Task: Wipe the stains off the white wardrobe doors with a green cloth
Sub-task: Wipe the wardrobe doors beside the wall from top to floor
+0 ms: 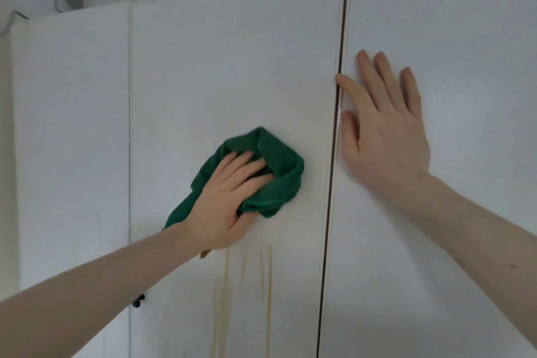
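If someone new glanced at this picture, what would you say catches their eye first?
The green cloth, bunched under the left hand against the middle door, stands out at once on all that white. Just below it, brownish drip stains run down the same door. To the right, the right hand lies flat on the next door, beside the dark gap between the two.

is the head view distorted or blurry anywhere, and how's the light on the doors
Head view: wide-angle bend bows the dark gap between the doors and tilts the door tops; light is soft and even, no glare, with faint shadow under the right hand; the green cloth and left hand are fairly sharp; brownish drip stains look faint.
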{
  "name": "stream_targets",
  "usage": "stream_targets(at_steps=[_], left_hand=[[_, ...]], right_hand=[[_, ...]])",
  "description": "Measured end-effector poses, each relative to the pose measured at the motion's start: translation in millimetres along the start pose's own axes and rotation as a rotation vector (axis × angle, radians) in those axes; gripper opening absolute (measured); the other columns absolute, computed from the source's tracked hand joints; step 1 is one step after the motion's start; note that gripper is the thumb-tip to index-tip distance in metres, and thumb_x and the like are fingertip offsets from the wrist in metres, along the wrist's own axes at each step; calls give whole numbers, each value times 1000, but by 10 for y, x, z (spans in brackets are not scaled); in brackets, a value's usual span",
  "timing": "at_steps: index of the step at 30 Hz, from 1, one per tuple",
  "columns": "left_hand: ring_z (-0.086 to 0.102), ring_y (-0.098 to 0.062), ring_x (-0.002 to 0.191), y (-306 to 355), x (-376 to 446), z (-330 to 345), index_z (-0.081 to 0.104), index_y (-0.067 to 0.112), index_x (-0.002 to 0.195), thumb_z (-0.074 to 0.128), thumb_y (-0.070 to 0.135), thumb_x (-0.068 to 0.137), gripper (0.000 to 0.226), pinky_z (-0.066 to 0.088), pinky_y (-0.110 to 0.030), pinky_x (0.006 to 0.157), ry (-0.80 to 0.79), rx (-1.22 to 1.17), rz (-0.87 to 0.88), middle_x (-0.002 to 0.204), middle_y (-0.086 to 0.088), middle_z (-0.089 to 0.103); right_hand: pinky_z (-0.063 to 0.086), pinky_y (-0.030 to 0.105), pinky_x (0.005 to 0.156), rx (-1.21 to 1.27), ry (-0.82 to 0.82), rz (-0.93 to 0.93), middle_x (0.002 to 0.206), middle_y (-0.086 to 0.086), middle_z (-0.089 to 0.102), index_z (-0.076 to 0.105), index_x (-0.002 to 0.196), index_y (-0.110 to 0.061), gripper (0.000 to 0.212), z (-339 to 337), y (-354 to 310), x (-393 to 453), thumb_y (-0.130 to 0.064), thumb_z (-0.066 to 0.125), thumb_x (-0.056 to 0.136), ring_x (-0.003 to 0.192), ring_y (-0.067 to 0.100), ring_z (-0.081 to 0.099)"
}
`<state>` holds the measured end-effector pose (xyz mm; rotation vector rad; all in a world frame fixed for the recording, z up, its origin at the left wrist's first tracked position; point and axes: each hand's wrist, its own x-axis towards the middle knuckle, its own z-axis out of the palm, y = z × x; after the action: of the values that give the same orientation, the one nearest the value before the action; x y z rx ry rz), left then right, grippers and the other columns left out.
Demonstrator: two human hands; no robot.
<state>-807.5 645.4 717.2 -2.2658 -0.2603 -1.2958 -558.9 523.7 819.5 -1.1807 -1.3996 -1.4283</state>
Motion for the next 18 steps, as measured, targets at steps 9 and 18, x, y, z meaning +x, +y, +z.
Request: stream_targets(at_steps=[9, 18], left_hand=[[32, -30, 154, 148, -780, 28, 58, 16, 144, 54, 9, 92, 53, 22, -59, 125, -218, 30, 94, 161, -2, 42], [25, -41, 155, -61, 537, -443, 56, 1, 144, 54, 15, 100, 47, 21, -63, 123, 140, 76, -52, 164, -20, 34]], right_hand=[[12, 55, 128, 10, -9, 4, 169, 13, 28, 46, 153, -13, 50, -25, -10, 6, -19, 43, 103, 158, 32, 20], [12, 55, 128, 2, -33, -3, 169, 13, 26, 45, 153, -14, 51, -42, -5, 15, -22, 39, 103, 159, 32, 18]])
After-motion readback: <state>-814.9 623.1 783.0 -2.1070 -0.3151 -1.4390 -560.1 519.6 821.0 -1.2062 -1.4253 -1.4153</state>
